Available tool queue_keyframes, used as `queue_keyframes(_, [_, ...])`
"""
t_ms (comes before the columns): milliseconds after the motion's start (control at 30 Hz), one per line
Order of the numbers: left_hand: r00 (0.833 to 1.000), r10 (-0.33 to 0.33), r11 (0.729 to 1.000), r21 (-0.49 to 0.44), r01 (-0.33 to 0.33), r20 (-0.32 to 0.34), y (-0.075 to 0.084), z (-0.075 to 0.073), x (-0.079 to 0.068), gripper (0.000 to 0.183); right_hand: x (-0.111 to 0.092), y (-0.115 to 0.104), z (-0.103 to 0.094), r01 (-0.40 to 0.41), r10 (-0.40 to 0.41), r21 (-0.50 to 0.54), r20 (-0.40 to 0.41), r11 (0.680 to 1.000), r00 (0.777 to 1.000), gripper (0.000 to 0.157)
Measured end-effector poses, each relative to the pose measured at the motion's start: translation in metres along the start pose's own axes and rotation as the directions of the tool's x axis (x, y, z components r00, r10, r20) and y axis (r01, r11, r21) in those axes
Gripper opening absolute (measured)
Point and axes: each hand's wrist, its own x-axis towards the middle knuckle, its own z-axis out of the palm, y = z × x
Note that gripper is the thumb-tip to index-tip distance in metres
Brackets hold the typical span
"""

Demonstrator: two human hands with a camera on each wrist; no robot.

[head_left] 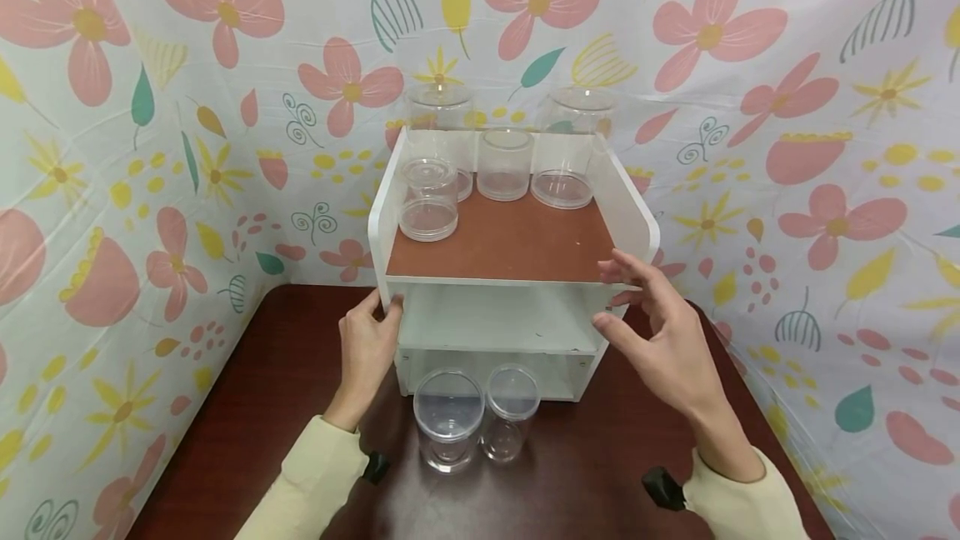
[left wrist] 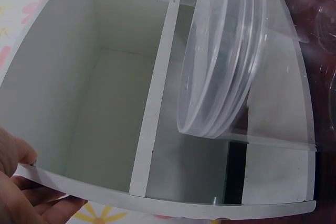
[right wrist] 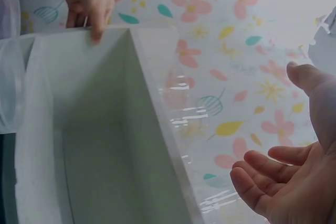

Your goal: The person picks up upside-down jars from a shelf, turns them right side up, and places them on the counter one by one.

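Note:
A white tiered shelf (head_left: 495, 317) with a brown top board stands on the table. My left hand (head_left: 367, 346) grips the edge of its left side panel, thumb on the inner face and fingers outside, as the left wrist view also shows. My right hand (head_left: 667, 340) hovers by the shelf's right front, fingers loosely bent and apart from the thumb, holding nothing. Below, in front of the shelf, a wider clear lidded jar (head_left: 448, 419) stands beside a narrower clear lidded jar (head_left: 512, 411). The wide jar's lid (left wrist: 220, 56) looms large in the left wrist view.
Several clear jars stand on the top board: a short one (head_left: 429, 211) at left front, another (head_left: 505, 165) at back middle, and a tall one (head_left: 570, 148) at back right. Flowered cloth (head_left: 225, 107) hangs behind and beside the dark red table (head_left: 600, 473).

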Motion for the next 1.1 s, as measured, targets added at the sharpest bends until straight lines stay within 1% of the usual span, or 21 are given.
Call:
queue_keyframes(233, [1.0, -0.006, 1.0, 0.01, 0.006, 0.005, 0.0, 0.0, 0.0, 0.014, 0.013, -0.006, 0.001, -0.041, 0.041, -0.002, -0.05, 0.999, 0.998, 0.068])
queue_keyframes(433, [1.0, -0.001, 1.0, 0.008, 0.001, 0.003, 0.0, 0.0, 0.0, 0.014, 0.025, -0.009, 0.004, -0.058, 0.061, 0.05, -0.073, 0.997, 0.995, 0.065])
queue_keyframes(533, [1.0, 0.001, 1.0, 0.007, -0.001, 0.002, -0.001, 0.0, 0.0, 0.014, 0.032, -0.008, 0.007, -0.086, 0.091, 0.072, -0.076, 0.994, 0.993, 0.064])
queue_keyframes(700, [1.0, 0.004, 1.0, 0.011, -0.004, -0.001, -0.001, 0.0, 0.001, 0.012, 0.047, -0.004, 0.013, -0.147, 0.153, 0.091, -0.06, 0.985, 0.986, 0.06])
queue_keyframes(833, [1.0, 0.006, 1.0, 0.014, -0.006, -0.005, -0.002, 0.001, 0.001, 0.013, 0.059, -0.001, 0.018, -0.19, 0.193, 0.072, -0.038, 0.979, 0.98, 0.059])
queue_keyframes(1100, [1.0, 0.007, 1.0, 0.011, -0.007, -0.011, -0.001, 0.0, 0.001, 0.013, 0.076, 0.004, 0.026, -0.216, 0.216, 0.036, -0.01, 0.976, 0.976, 0.062])
